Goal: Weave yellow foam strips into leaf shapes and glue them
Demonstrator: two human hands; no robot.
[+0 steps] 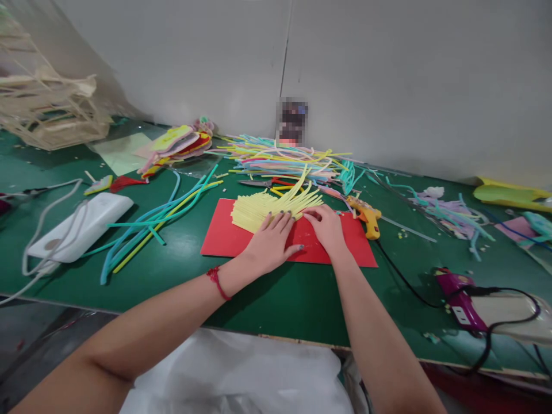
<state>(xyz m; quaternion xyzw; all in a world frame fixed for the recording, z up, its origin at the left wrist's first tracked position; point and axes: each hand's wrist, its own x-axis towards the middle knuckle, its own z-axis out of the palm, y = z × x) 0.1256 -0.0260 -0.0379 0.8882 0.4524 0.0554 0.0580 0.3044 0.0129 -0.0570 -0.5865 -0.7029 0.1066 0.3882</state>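
Note:
A pale-yellow woven piece of pipe cleaners (254, 208) lies on a red sheet (224, 236), its loose ends fanning out to the right. My left hand (272, 238) rests flat on the lower edge of the weave, fingers stretched and thumb spread to the side. At the right end of the loose strands, my right hand (326, 227) has thumb and forefinger pinched on a yellow pipe cleaner's end. Its remaining fingers are curled and partly hidden. Scissors (254, 183) lie just behind the weave.
Behind is a heap of coloured pipe cleaners (284, 161). A yellow glue gun (368, 218) sits right of the red sheet, its black cord trailing to a purple device (463, 302). Blue and green pipe cleaners (159, 215) and a white power adapter (81, 227) lie left.

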